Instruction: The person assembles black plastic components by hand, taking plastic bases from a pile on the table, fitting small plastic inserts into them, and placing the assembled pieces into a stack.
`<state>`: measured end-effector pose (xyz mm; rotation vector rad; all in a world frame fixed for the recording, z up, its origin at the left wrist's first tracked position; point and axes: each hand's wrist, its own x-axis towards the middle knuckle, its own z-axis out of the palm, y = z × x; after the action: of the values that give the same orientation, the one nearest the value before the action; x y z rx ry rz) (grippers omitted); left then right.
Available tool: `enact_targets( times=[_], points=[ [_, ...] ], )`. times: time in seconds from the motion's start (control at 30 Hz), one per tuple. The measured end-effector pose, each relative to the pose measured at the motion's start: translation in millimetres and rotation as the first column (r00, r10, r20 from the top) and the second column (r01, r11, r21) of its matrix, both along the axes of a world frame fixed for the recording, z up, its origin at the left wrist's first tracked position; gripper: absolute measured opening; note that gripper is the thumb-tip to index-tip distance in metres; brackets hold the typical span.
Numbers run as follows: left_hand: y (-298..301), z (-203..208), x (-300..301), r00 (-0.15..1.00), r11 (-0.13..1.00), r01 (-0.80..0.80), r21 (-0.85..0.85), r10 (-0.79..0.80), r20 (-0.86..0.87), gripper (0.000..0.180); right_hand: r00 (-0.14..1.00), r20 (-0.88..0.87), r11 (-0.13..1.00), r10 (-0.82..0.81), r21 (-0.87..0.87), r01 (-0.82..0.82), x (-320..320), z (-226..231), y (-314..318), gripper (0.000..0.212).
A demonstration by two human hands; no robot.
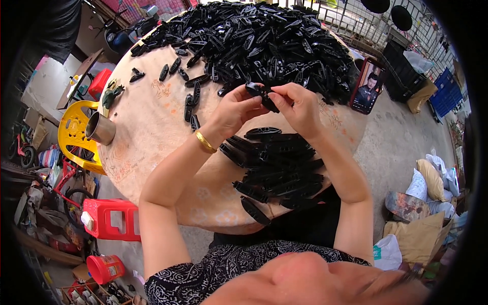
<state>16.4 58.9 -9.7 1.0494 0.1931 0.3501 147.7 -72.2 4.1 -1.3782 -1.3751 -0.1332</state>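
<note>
Over the middle of the table, my left hand and my right hand come together on one black plastic part. Thumbs and fingers of both hands pinch it; its far end sticks out beyond the left fingers. Its exact kind does not show. Just past my hands lies a big heap of similar long, narrow black parts with hollow ribbed sides. Between my forearms, nearer to me, a smaller pile of such parts lies mostly side by side near the table edge.
The round table has a pale patterned cover. A few loose parts lie left of the heap. On the left edge stands a metal cup; at the right edge, a propped phone. A yellow chair and red stool stand at left.
</note>
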Motion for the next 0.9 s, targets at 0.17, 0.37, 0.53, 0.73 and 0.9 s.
enact_targets(
  times=[0.17,0.37,0.53,0.73,0.9],
  points=[
    [-4,-2,-2,0.999,0.998,-0.038,0.045,0.038,0.005,0.029,0.988,0.148,0.998,-0.034,0.062,0.025,1,-3,2,0.011],
    [1,10,-8,0.999,1.0,-0.009,-0.009,0.009,-0.045,0.026,0.999,-0.027,0.998,-0.038,-0.052,0.036,1,1,0,0.011],
    [11,10,-10,0.981,0.986,0.164,0.017,-0.161,-0.107,0.029,0.912,0.409,0.992,0.034,0.095,-0.079,7,7,0,0.016],
    [16,16,-14,0.944,0.978,0.198,0.061,-0.174,-0.279,0.032,0.884,0.462,0.995,0.078,0.016,-0.096,8,8,-3,0.015],
    [3,32,-16,0.924,0.954,0.235,0.187,-0.159,-0.348,0.035,0.865,0.493,0.995,0.094,-0.023,-0.095,11,5,-2,0.016]
  ],
)
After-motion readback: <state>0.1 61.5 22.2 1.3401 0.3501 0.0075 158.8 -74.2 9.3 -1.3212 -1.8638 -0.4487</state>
